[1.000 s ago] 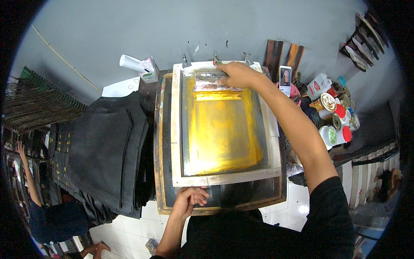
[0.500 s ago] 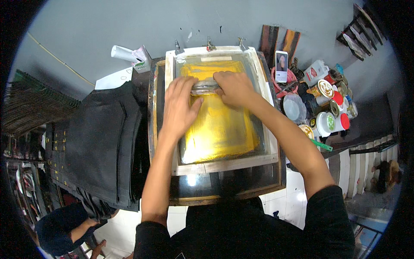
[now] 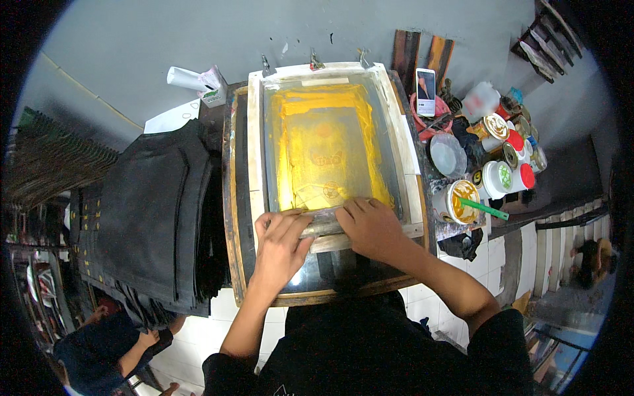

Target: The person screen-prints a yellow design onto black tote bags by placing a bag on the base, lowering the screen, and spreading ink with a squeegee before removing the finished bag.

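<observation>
My left hand (image 3: 282, 243) and my right hand (image 3: 371, 228) grip the two ends of a squeegee (image 3: 322, 222). It sits at the near end of a screen printing frame (image 3: 255, 158), with its blade hidden below my fingers. Yellow ink (image 3: 287, 129) borders the mesh in thick streaks. Inside that border the mesh is thinly coated, and small printed shapes show through. The frame lies on a dark glass-topped board (image 3: 264, 290) with a worn wooden edge. Several metal clips (image 3: 316, 64) stand at the frame's far edge.
Left of the board lies a thick stack of black fabric pieces (image 3: 142, 218). At right are an ink tub (image 3: 456, 210) with a green-handled spatula (image 3: 489, 210), several more tubs, and a propped phone (image 3: 426, 92). Another person's arm (image 3: 137, 350) shows at lower left.
Both hands have pulled the squeegee from the far part of the mesh to its near end. The glossy yellow over the middle has thinned, and the printed shapes now show.
</observation>
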Demonstrator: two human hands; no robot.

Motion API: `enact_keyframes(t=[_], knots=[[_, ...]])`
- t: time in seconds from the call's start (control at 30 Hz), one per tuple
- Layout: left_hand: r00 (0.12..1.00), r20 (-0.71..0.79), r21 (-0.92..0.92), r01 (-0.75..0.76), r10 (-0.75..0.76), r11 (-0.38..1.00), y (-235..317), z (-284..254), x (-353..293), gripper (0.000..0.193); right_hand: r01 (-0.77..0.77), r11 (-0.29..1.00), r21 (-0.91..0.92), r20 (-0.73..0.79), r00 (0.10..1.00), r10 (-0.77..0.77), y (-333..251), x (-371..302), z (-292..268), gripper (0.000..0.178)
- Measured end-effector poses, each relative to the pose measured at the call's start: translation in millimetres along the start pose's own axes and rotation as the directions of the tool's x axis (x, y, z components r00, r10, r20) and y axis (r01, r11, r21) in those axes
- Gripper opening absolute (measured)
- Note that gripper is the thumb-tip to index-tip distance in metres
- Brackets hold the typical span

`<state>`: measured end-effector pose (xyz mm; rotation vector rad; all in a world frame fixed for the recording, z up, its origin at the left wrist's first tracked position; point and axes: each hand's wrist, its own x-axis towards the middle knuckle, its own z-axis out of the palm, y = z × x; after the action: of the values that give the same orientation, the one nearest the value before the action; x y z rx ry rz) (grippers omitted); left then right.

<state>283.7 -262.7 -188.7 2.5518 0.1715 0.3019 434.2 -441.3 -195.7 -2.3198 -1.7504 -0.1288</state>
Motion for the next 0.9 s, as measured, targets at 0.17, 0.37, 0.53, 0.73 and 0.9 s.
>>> enact_keyframes(t=[0.17, 0.37, 0.53, 0.73, 0.9], knots=[[0.995, -0.068, 0.29, 0.085, -0.068, 0.953, -25, 19, -45, 0.099, 0.014, 0.999, -0.033, -0.1, 0.995, -0.017, -8, -17, 8, 0.023], [0.858, -0.444, 0.38, -0.082, 0.26, 0.921, -28, -8, -47, 0.111, 0.086, 0.995, 0.041, -0.37, 0.927, -0.065, -3, -16, -44, 0.032], [0.616, -0.785, 0.006, -0.102, 0.068, 0.995, 20, -62, 22, 0.121, 0.138, 0.985, -0.103, -0.632, 0.755, -0.172, 22, 48, -137, 0.041], [0.751, -0.358, 0.058, 0.611, -0.555, 0.789, -34, -28, 30, 0.096, 0.033, 0.974, -0.222, -0.711, 0.678, -0.185, 58, 123, -213, 0.018], [0.624, -0.231, 0.122, 0.78, -0.746, 0.614, -61, 1, 17, 0.078, -0.116, 0.992, -0.055, -0.482, 0.873, 0.075, 71, 163, -259, 0.011]])
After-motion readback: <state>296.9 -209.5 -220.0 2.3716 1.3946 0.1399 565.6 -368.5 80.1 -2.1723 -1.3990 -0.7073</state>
